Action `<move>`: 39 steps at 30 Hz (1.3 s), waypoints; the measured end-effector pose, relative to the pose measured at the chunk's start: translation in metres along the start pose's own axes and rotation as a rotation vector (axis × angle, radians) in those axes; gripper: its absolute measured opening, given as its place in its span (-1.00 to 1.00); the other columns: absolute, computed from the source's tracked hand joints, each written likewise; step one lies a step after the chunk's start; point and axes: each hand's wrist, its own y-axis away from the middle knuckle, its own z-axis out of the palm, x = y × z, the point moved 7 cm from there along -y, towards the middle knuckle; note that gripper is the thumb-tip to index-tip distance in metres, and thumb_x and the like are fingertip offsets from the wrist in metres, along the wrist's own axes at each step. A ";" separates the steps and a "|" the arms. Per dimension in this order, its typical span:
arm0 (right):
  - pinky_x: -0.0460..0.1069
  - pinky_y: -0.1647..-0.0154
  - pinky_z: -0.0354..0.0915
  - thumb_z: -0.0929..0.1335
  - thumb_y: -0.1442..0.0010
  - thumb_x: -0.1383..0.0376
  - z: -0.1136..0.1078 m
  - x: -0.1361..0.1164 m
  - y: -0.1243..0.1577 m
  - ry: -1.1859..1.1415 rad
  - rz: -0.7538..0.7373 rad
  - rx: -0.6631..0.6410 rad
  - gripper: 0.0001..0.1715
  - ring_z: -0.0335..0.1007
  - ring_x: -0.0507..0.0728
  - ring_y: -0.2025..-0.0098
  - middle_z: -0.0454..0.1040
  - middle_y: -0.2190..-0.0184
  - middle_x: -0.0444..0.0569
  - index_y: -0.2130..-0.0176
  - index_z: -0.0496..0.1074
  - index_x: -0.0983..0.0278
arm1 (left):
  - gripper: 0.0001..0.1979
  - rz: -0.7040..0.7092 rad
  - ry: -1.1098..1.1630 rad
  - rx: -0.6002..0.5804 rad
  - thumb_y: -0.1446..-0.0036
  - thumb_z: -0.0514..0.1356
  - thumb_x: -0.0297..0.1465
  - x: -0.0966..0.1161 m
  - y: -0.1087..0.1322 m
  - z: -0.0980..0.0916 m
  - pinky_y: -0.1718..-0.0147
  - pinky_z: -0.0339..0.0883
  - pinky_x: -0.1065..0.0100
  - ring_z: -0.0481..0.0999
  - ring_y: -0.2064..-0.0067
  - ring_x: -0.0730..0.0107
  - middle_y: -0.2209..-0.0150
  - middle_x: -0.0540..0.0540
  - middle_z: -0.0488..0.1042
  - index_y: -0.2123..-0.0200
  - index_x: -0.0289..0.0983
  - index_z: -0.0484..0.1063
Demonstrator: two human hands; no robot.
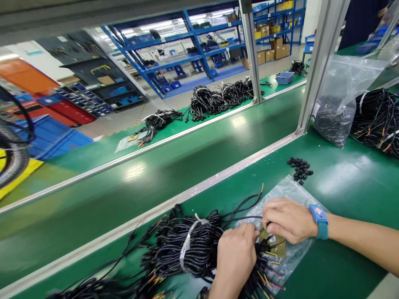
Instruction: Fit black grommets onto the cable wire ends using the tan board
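At the far left, a ridged hose (14, 160) is seen above a yellow surface. Toward the middle, a coiled bundle of black cables (204, 247) is bound by a white tie (186, 246) and laid on the green worktop (346, 257). A black cable (245, 218) is stretched from beside this bundle toward the hands. The left hand (237, 255) is placed just right of the coils with its fingers curled closed; whether the cable is gripped there cannot be told. Loose colored wire ends (270, 262) are spread beside it. By the right hand (286, 220), closed with bent fingers, the cable appears to be pinched. A brownish-green square (280, 250) and a flat clear bag (301, 195) are partly covered by this hand, and a blue strap (319, 220) is worn on its wrist. Farther right, small black parts (301, 168) are heaped, and a filled clear bag (335, 112) is stood near another cable bundle (378, 118).
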 end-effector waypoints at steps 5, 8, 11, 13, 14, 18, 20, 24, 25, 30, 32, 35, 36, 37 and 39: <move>0.05 0.23 0.28 0.06 -0.53 0.12 -0.008 0.002 -0.001 0.015 0.034 0.068 -0.57 0.30 0.17 0.30 0.43 0.34 0.03 0.17 0.34 0.25 | -0.74 0.005 -0.053 0.022 -0.26 0.07 -0.55 0.001 -0.003 0.000 0.49 0.03 0.23 0.42 0.56 0.28 0.61 0.01 0.39 0.48 -0.18 0.28; 0.04 0.25 0.27 0.07 -0.53 0.14 -0.016 0.004 -0.001 0.017 0.060 0.137 -0.61 0.30 0.16 0.31 0.42 0.35 0.01 0.18 0.32 0.24 | -0.73 0.021 -0.062 0.047 -0.27 0.06 -0.54 0.003 -0.004 -0.002 0.50 0.00 0.22 0.41 0.58 0.25 0.63 0.02 0.36 0.48 -0.17 0.26; 0.03 0.28 0.25 0.07 -0.53 0.15 -0.017 0.005 -0.001 0.032 0.066 0.147 -0.62 0.29 0.15 0.34 0.41 0.37 0.00 0.18 0.32 0.25 | -0.75 0.017 -0.008 0.058 -0.30 0.07 -0.53 0.003 -0.004 -0.004 0.50 0.04 0.24 0.42 0.55 0.26 0.57 0.03 0.39 0.44 -0.18 0.26; 0.03 0.29 0.24 0.08 -0.52 0.16 -0.015 0.006 -0.001 0.038 0.065 0.143 -0.63 0.29 0.15 0.35 0.41 0.38 -0.01 0.18 0.32 0.25 | -0.78 0.002 0.048 0.047 -0.32 0.08 -0.51 0.002 -0.004 -0.005 0.47 0.10 0.28 0.44 0.49 0.27 0.51 0.02 0.41 0.40 -0.18 0.26; 0.03 0.29 0.24 0.09 -0.52 0.17 -0.014 0.006 -0.001 0.038 0.065 0.141 -0.64 0.28 0.15 0.35 0.41 0.38 -0.01 0.17 0.32 0.25 | -0.80 -0.004 0.072 0.039 -0.33 0.07 -0.51 0.001 -0.003 -0.005 0.46 0.11 0.29 0.45 0.47 0.28 0.48 0.02 0.42 0.39 -0.19 0.26; 0.03 0.28 0.25 0.09 -0.51 0.18 -0.013 0.008 -0.001 0.034 0.070 0.139 -0.65 0.28 0.15 0.34 0.42 0.36 0.00 0.17 0.33 0.26 | -0.82 -0.015 0.128 0.010 -0.35 0.05 -0.51 -0.001 -0.002 -0.003 0.43 0.15 0.31 0.45 0.41 0.28 0.41 0.00 0.42 0.35 -0.19 0.27; 0.03 0.28 0.25 0.10 -0.51 0.18 -0.013 0.008 0.000 0.038 0.068 0.143 -0.65 0.29 0.15 0.34 0.42 0.37 0.00 0.17 0.33 0.26 | -0.82 -0.017 0.145 0.002 -0.34 0.05 -0.51 -0.001 -0.002 -0.001 0.43 0.15 0.31 0.44 0.39 0.27 0.39 -0.01 0.41 0.34 -0.19 0.27; 0.03 0.29 0.25 0.10 -0.51 0.18 -0.013 0.008 -0.001 0.045 0.071 0.135 -0.65 0.29 0.15 0.34 0.42 0.37 0.00 0.17 0.33 0.27 | -0.82 0.010 0.157 -0.005 -0.31 0.05 -0.54 -0.001 -0.003 -0.001 0.41 0.15 0.31 0.42 0.37 0.25 0.39 -0.02 0.39 0.34 -0.19 0.27; 0.03 0.29 0.25 0.10 -0.52 0.18 -0.012 0.008 -0.001 0.046 0.073 0.131 -0.64 0.29 0.15 0.34 0.42 0.37 0.00 0.17 0.34 0.27 | -0.82 0.021 0.155 -0.005 -0.30 0.05 -0.55 0.000 -0.003 -0.001 0.41 0.15 0.31 0.42 0.37 0.24 0.38 -0.03 0.39 0.34 -0.20 0.27; 0.02 0.30 0.24 0.10 -0.52 0.18 -0.012 0.009 0.000 0.043 0.072 0.136 -0.64 0.27 0.14 0.35 0.40 0.38 -0.02 0.18 0.33 0.27 | -0.81 0.024 0.188 -0.013 -0.29 0.06 -0.56 0.000 -0.002 -0.004 0.40 0.13 0.30 0.41 0.36 0.25 0.39 -0.03 0.39 0.37 -0.21 0.26; 0.02 0.30 0.23 0.10 -0.52 0.18 -0.011 0.009 0.001 0.035 0.076 0.141 -0.65 0.26 0.14 0.35 0.40 0.38 -0.02 0.18 0.33 0.27 | -0.81 0.015 0.210 -0.016 -0.29 0.06 -0.56 0.000 -0.002 -0.004 0.40 0.11 0.30 0.41 0.37 0.27 0.40 -0.02 0.39 0.38 -0.21 0.25; 0.02 0.28 0.22 0.11 -0.52 0.19 -0.011 0.010 0.002 0.018 0.083 0.138 -0.66 0.27 0.13 0.34 0.41 0.36 -0.02 0.18 0.33 0.26 | -0.79 0.005 0.184 -0.015 -0.28 0.06 -0.55 0.000 -0.002 -0.003 0.42 0.08 0.29 0.41 0.41 0.28 0.44 0.00 0.39 0.41 -0.20 0.25; 0.02 0.27 0.22 0.11 -0.52 0.20 -0.010 0.010 0.002 0.012 0.084 0.138 -0.67 0.27 0.13 0.34 0.41 0.36 -0.02 0.18 0.33 0.26 | -0.79 0.004 0.165 -0.016 -0.28 0.06 -0.54 0.000 -0.002 -0.003 0.43 0.07 0.28 0.41 0.42 0.27 0.46 0.00 0.39 0.42 -0.20 0.25; 0.02 0.27 0.22 0.12 -0.52 0.20 -0.010 0.010 0.002 0.007 0.085 0.138 -0.68 0.27 0.13 0.33 0.41 0.36 -0.02 0.18 0.33 0.26 | -0.78 0.004 0.146 -0.019 -0.28 0.06 -0.54 0.000 -0.002 -0.002 0.43 0.06 0.27 0.41 0.44 0.27 0.47 0.00 0.40 0.43 -0.20 0.25; 0.02 0.27 0.21 0.12 -0.52 0.21 -0.010 0.010 0.002 -0.001 0.090 0.143 -0.68 0.27 0.13 0.33 0.41 0.36 -0.02 0.19 0.32 0.26 | -0.77 0.006 0.109 -0.030 -0.28 0.06 -0.52 0.000 -0.004 0.000 0.44 0.05 0.25 0.43 0.46 0.26 0.49 0.00 0.41 0.44 -0.19 0.26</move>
